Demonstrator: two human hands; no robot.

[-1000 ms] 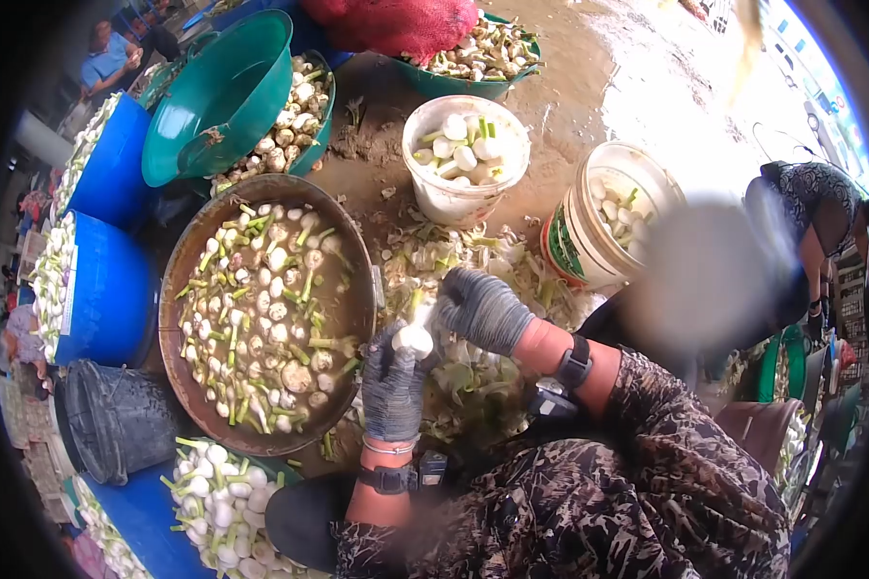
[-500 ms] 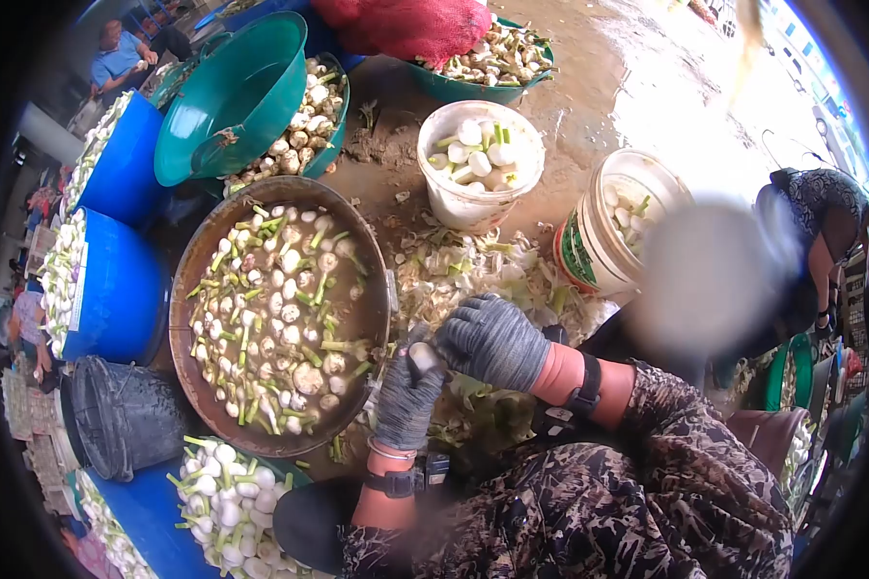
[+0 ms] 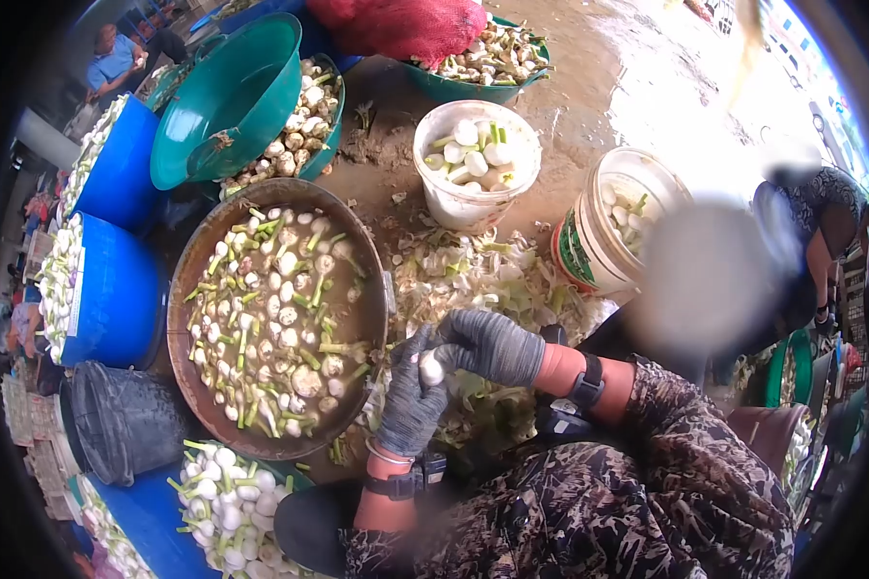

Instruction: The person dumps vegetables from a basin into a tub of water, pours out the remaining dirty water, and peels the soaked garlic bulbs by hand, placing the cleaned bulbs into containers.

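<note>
My left hand, in a grey knit glove, is closed around a white garlic bulb. My right hand, gloved the same way, is bent over the bulb's upper side with its fingertips against it. Whether those fingers pinch a strip of skin or a small tool cannot be made out. Beside my left hand stands a wide rusty basin of murky water, where many garlic bulbs with green stems float. Peeled husks lie in a heap on the ground just beyond my hands.
A white bucket and a tilted second bucket hold peeled bulbs. Blue tubs, a black bucket and a green basin crowd the left. A red mesh sack lies at the back. Other people sit or bend nearby.
My right hand has shifted slightly down, and its fingers have moved around the bulb. The bulb now shows more fully in my left hand, which has turned a little.
</note>
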